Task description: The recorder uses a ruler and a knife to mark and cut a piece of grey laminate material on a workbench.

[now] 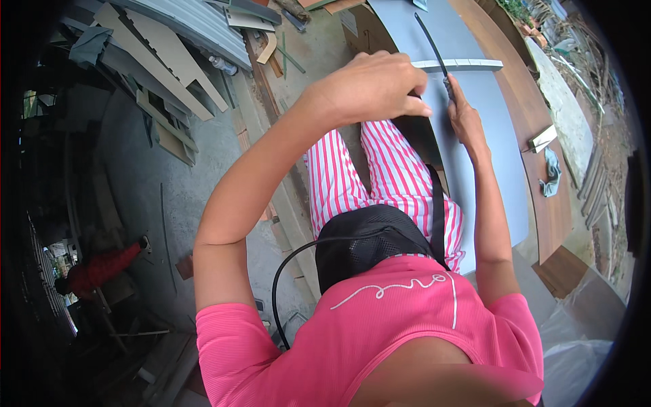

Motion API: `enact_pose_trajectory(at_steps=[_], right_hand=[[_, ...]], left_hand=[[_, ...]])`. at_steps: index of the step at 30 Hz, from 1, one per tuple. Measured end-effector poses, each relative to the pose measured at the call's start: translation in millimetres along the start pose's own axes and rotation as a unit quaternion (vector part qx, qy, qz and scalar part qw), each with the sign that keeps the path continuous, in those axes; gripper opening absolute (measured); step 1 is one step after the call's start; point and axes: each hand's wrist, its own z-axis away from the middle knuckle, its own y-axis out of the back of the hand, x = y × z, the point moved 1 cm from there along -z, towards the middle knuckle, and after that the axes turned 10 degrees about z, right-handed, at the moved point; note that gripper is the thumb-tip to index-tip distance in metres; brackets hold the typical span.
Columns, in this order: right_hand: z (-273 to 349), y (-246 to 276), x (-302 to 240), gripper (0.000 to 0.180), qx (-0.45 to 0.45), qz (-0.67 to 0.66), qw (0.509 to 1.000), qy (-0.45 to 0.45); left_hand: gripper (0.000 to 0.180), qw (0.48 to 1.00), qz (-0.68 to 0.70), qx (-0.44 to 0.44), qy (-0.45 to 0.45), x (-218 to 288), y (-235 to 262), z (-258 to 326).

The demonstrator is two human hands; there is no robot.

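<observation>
My right hand (465,117) is closed around the near end of a long, thin, slightly curved black strip, like a narrow blade (430,39). The strip points away from me over a smooth grey-blue panel (475,169). A narrow white strip (468,65) lies across that panel, and the black one crosses it just beyond my hand. My left hand (374,85) hovers at the panel's left edge, fingers bent and thumb held apart from them. Nothing shows in its gap, though the palm is hidden.
A brown wooden board (553,224) extends along the right, bearing a small white block (542,139) and a crumpled blue-grey cloth (550,173). Cut boards (166,61) and a plastic bottle (222,66) sit at the far left. A person in red (98,271) is at the left.
</observation>
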Motion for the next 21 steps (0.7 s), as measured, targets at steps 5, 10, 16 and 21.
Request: enact_pose_trajectory(at_steps=[5,10,16,21], right_hand=[[5,-2,-6,0.060,-0.002,-0.008,1.000,-0.009],[5,-16,8,0.059,0.059,-0.039,0.997,0.042],[9,-16,1,0.057,0.051,-0.036,0.998,0.003],[48,-6,5,0.059,0.013,-0.004,0.999,-0.036]], left_hand=[[0.049,0.968,-0.083,0.197,0.131,-89,-76,-68],[0.049,0.940,-0.135,0.291,0.118,-101,-135,-128],[0.022,0.914,-0.106,0.365,0.143,-113,-169,-143],[0.017,0.905,-0.072,0.390,0.151,-114,-168,-151]])
